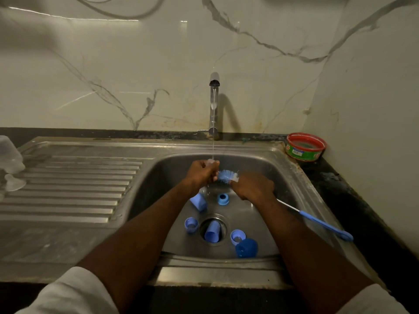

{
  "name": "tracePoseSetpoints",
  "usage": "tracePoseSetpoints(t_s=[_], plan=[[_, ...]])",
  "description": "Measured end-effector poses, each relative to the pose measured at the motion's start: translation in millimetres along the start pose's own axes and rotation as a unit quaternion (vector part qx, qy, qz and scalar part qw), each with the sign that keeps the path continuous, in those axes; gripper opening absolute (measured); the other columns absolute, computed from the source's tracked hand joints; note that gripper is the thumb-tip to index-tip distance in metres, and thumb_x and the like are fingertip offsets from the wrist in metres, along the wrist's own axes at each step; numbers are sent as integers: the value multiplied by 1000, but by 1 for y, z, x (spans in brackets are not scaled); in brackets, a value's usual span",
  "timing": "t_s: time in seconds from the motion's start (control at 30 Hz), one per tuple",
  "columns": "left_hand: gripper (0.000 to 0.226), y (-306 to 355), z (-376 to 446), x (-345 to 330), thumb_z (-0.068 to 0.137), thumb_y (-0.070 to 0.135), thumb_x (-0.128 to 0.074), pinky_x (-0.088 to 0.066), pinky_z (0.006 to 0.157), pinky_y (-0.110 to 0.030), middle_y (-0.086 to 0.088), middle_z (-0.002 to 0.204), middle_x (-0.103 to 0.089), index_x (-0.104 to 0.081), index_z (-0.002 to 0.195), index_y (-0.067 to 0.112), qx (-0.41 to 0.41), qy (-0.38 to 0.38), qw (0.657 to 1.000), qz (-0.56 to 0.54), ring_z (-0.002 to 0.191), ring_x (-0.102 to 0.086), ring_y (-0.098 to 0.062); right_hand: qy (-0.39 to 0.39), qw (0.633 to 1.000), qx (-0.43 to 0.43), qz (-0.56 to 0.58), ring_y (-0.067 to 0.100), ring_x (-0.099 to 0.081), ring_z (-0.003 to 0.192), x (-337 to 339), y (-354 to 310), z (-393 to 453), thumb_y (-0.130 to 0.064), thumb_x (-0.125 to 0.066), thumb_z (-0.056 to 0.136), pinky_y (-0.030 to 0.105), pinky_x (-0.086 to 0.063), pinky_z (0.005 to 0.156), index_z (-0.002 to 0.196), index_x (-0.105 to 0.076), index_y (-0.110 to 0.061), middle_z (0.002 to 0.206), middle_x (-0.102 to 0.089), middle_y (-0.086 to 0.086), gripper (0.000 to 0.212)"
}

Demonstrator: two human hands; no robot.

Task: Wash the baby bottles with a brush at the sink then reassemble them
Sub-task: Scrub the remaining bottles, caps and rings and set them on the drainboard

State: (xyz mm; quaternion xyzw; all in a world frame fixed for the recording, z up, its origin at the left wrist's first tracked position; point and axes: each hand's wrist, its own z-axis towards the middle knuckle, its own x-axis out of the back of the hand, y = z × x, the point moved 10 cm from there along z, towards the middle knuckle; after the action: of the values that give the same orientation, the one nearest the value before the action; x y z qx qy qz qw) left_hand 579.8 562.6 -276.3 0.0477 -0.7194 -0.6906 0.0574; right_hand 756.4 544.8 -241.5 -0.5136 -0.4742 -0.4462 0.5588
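Water [213,141] runs from the tap [214,103] into the sink [292,177], landing at 12 o'clock of the basin on a small clear part [212,163]. The left hand [201,174] has its fingers curled round that part; whether it is a teat or something else is too blurred to tell. The right hand [252,185] grips the brush [226,175] just behind its blue bristles, which touch the left hand's fingers, and the handle trails away toward 4 o'clock over the rim.

Loose blue pieces lie on the sink floor: a cap [199,201] on its side and a ring [223,198] just below the hands, another cap [212,233] lying in the drain [224,223] at the middle, a ring [191,225] at 9 o'clock of the drain, a third ring [237,237] at 4 o'clock of it, touching a dark blue lid [246,247].

Bottles [10,158], clear and blurred, stand on the drainboard [79,177] at 9 o'clock. A red tub [305,147] holding greenish soap sits on the counter at 2 o'clock.
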Motion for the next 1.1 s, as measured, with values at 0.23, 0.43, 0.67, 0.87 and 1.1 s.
tracePoseSetpoints(t_s=[0.23, 0.43, 0.67, 0.87, 1.1], plan=[[27, 20, -16, -5, 108, 25, -45, -53, 75, -31, -9, 84, -65, -64, 103, 7, 18, 40, 996, -77, 75, -61, -16, 84, 996, -9, 27, 22, -65, 95, 32, 0, -11, -43, -50, 101, 33, -45, 75, 115, -64, -16, 108, -69, 7, 33], [31, 12, 3, 11, 105, 31, -48, -51, 65, -32, -12, 77, -60, -64, 94, 6, 83, 128, 980, -129, 69, -58, -21, 151, 988, 1, 19, 28, -64, 107, 61, -4, -11, -56, -48, 99, 37, -47, 77, 146, -33, -10, 122, -64, 12, 67], [19, 7, 1, 15, 95, 21, -70, -54, 49, -25, -12, 81, -73, -71, 93, 3, 68, 142, 972, -176, 67, -71, -17, 225, 974, 11, 2, 26, -68, 97, 85, -7, -26, -55, -48, 99, 32, -38, 66, 133, -43, -13, 113, -68, 9, 54], [14, 20, -3, 9, 92, 18, -74, -61, 71, -31, -14, 96, -76, -72, 98, 5, 40, 128, 961, -240, 86, -74, -20, 256, 966, 43, 12, 21, -61, 86, 106, -21, -41, -45, -44, 104, 32, -38, 64, 133, -49, -25, 123, -53, 7, 35], [9, 36, -12, -4, 93, 15, -69, -58, 69, -27, -11, 94, -77, -76, 99, 11, -8, 92, 975, -201, 85, -73, -20, 220, 974, 53, -12, 20, -65, 88, 89, -56, -38, -38, -46, 104, 34, -52, 72, 117, -58, -22, 104, -66, 3, 23]])
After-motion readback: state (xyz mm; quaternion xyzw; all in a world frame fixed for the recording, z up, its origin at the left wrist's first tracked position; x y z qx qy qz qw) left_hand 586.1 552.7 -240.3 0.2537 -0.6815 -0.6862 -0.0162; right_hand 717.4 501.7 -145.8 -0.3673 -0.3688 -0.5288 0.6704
